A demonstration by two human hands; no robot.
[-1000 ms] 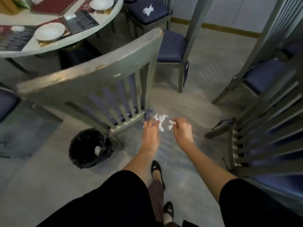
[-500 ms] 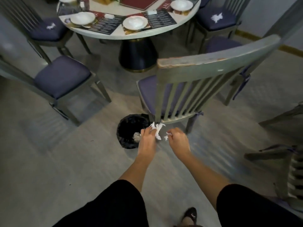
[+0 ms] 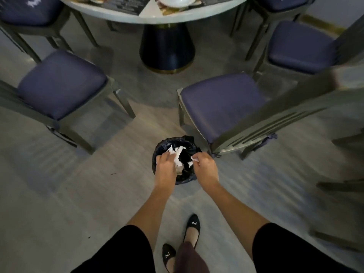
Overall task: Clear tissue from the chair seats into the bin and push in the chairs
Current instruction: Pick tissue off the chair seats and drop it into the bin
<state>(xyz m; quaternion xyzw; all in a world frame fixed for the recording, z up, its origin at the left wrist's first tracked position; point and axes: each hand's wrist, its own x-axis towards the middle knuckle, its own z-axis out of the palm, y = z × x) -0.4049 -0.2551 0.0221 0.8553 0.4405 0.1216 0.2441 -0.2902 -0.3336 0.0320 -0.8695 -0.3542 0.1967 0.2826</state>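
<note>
A small black-lined bin (image 3: 175, 141) stands on the floor between two pulled-out chairs. Both my hands hover right over its mouth. My left hand (image 3: 165, 168) holds a crumpled white tissue (image 3: 176, 154) above the opening. My right hand (image 3: 205, 167) pinches a smaller white tissue scrap (image 3: 192, 161). A grey chair with a bare blue seat (image 3: 220, 104) stands just right of the bin, its back towards me. Another chair with a bare blue seat (image 3: 61, 81) stands to the left. White tissue lies on a far-left chair seat (image 3: 33, 1).
A round white table (image 3: 149, 14) with plates and menus rests on a dark pedestal (image 3: 167, 50) beyond the bin. More chairs stand at the back right (image 3: 301, 48) and along the right edge. My feet in black shoes (image 3: 192, 225) are on the grey floor behind the bin.
My view and both hands have swung left and forward from behind the chair back, so that my hands, still holding tissue, are now over the bin.
</note>
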